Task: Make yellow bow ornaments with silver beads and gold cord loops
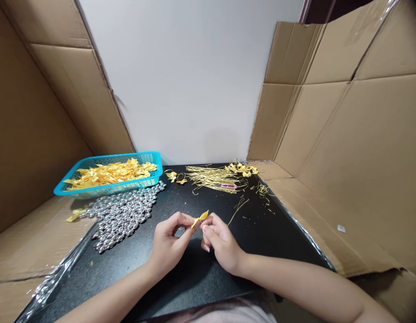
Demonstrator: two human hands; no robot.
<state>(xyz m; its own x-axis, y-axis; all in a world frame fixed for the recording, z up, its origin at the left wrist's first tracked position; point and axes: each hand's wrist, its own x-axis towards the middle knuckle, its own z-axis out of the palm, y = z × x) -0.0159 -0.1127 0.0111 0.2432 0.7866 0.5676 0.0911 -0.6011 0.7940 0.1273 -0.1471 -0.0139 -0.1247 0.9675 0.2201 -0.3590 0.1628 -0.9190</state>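
Note:
Over the middle of the black table, a small yellow ribbon bow (201,218) is held between both hands. My left hand (171,237) pinches its left side between thumb and fingertips. On the other side, my right hand (221,240) is closed with thumb and forefinger at the bow's right side; whatever else lies inside those fingers is hidden. Just beyond the right hand, a thin yellow cord (239,210) extends over the table; I cannot tell whether it joins the bow.
A blue basket (107,190) of yellow ribbon pieces stands back left, before a sheet of silver beads (127,215). Yellow cords (208,176), a pink-handled tool (229,186), finished-looking bows (243,169) and cord scraps (262,190) lie at the back. Cardboard walls (345,148) flank the table.

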